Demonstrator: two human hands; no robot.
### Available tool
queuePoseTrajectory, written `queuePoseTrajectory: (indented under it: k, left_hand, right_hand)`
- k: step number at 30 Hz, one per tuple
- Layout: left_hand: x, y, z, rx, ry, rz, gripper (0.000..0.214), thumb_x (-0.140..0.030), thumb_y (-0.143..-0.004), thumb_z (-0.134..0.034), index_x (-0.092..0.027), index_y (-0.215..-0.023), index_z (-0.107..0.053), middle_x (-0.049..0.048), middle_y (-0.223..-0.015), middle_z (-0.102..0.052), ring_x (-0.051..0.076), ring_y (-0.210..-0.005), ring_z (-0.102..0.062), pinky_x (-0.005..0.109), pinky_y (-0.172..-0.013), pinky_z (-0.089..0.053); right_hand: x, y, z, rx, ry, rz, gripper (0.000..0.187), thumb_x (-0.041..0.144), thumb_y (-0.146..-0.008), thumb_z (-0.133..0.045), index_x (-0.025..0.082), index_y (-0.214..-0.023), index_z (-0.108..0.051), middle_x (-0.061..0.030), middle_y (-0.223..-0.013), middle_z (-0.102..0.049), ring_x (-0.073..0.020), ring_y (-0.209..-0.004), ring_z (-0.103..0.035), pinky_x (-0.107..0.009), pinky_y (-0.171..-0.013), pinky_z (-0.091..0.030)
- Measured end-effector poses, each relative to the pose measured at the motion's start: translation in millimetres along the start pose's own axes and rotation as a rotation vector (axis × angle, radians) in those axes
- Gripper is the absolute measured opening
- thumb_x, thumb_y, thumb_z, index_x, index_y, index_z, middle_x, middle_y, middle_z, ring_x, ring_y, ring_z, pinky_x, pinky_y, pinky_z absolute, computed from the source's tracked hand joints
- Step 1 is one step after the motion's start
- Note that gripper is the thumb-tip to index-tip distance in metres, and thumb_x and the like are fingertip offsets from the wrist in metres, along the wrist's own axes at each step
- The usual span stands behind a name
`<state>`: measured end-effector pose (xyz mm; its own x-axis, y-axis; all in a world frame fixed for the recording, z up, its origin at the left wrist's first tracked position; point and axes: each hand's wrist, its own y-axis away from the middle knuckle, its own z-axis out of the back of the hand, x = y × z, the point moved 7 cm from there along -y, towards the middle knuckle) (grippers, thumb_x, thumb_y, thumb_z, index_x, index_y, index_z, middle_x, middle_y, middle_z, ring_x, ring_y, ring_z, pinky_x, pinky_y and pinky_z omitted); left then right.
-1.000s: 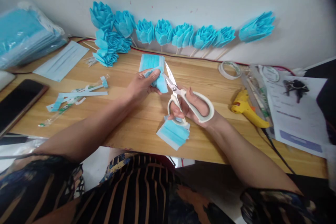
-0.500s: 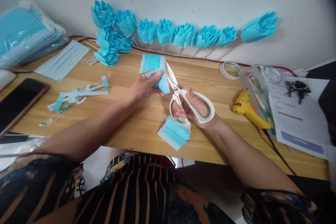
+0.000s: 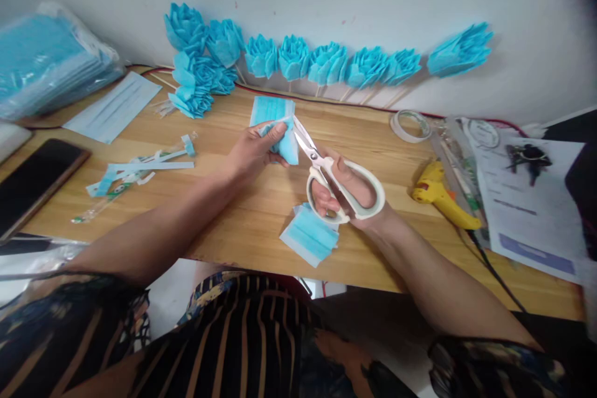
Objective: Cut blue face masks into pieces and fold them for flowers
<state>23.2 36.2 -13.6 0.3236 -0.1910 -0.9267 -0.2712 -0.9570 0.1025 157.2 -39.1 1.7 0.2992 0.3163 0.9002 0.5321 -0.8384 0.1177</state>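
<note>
My left hand (image 3: 254,149) pinches a folded blue mask piece (image 3: 285,144) above the wooden desk (image 3: 242,211). My right hand (image 3: 347,189) grips white-handled scissors (image 3: 326,171), fingers through the loops, blades open and pointing up-left at the piece's right edge. Behind the held piece a larger blue mask piece (image 3: 270,111) lies flat. A small stack of cut blue pieces (image 3: 308,237) sits near the desk's front edge, just under my right hand.
Blue fabric flowers on sticks (image 3: 321,62) lean along the wall. Cut strips (image 3: 135,171), a phone (image 3: 32,180), a flat mask (image 3: 114,106) and a mask pack (image 3: 46,59) lie left. Tape roll (image 3: 410,124), yellow glue gun (image 3: 441,193) and papers (image 3: 532,193) lie right.
The scissors have tilted and shifted slightly right, blades closing in on the held piece's edge. My left hand has stayed nearly still.
</note>
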Motion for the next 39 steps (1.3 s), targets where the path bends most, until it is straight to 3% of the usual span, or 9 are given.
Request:
queuePoseTrajectory:
  k: [4, 14, 21, 27, 31, 39]
  left_hand:
    - [-0.6, -0.8, 0.4, 0.012, -0.012, -0.011, 0.036, -0.044, -0.084, -0.080, -0.013, -0.083, -0.064, -0.0029, -0.061, -0.063, 0.009, -0.049, -0.061, 0.018, -0.047, -0.055]
    - [-0.3, -1.7, 1.4, 0.043, -0.005, -0.027, 0.037, -0.047, -0.084, -0.080, -0.013, -0.085, -0.065, -0.0019, -0.062, -0.064, 0.010, -0.050, -0.062, 0.020, -0.047, -0.056]
    - [-2.0, -1.2, 2.3, 0.030, 0.000, -0.031, 0.037, -0.045, -0.082, -0.082, -0.013, -0.082, -0.063, -0.0020, -0.061, -0.063, 0.010, -0.049, -0.062, 0.020, -0.045, -0.055]
    - [-4.2, -0.3, 1.5, 0.007, -0.009, -0.031, 0.035, -0.043, -0.086, -0.079, -0.014, -0.078, -0.061, -0.0028, -0.060, -0.062, 0.009, -0.048, -0.061, 0.019, -0.046, -0.053]
    - [-3.1, 0.5, -0.6, 0.001, -0.035, -0.004, 0.034, -0.041, -0.088, -0.076, -0.014, -0.076, -0.059, -0.0031, -0.059, -0.062, 0.009, -0.048, -0.061, 0.018, -0.046, -0.052]
    - [-3.6, -0.5, 0.9, 0.017, -0.055, -0.035, 0.036, -0.044, -0.086, -0.078, -0.014, -0.075, -0.060, -0.0027, -0.060, -0.062, 0.009, -0.049, -0.060, 0.018, -0.047, -0.053]
  right_hand:
    - [1.8, 0.6, -0.9, 0.004, 0.001, -0.003, 0.077, 0.069, -0.083, -0.070, 0.023, -0.143, -0.052, 0.0092, -0.057, -0.052, -0.0059, -0.039, -0.034, -0.023, -0.043, -0.045]
    - [3.3, 2.2, -1.5, 0.038, 0.022, 0.040, 0.056, 0.058, -0.091, -0.068, 0.023, -0.133, -0.057, 0.0086, -0.056, -0.052, -0.0059, -0.039, -0.034, -0.020, -0.039, -0.040]
    - [4.0, 3.2, -1.4, 0.018, 0.063, 0.020, 0.056, 0.055, -0.093, -0.067, 0.023, -0.135, -0.054, 0.0095, -0.055, -0.051, -0.0048, -0.037, -0.033, -0.017, -0.035, -0.033]
    - [0.5, 1.3, -2.9, 0.091, 0.049, 0.024, 0.062, 0.069, -0.091, -0.061, 0.022, -0.130, -0.055, 0.0079, -0.064, -0.054, -0.0073, -0.047, -0.043, -0.026, -0.057, -0.055]
    - [-0.7, 0.6, -6.7, 0.139, 0.057, -0.030, 0.069, 0.081, -0.088, -0.049, 0.020, -0.118, -0.058, 0.0043, -0.067, -0.057, -0.0110, -0.056, -0.051, -0.030, -0.063, -0.058]
    - [1.4, 0.8, -2.6, 0.153, 0.029, -0.023, 0.059, 0.077, -0.091, -0.050, 0.020, -0.103, -0.058, 0.0048, -0.064, -0.056, -0.0093, -0.052, -0.048, -0.030, -0.066, -0.060]
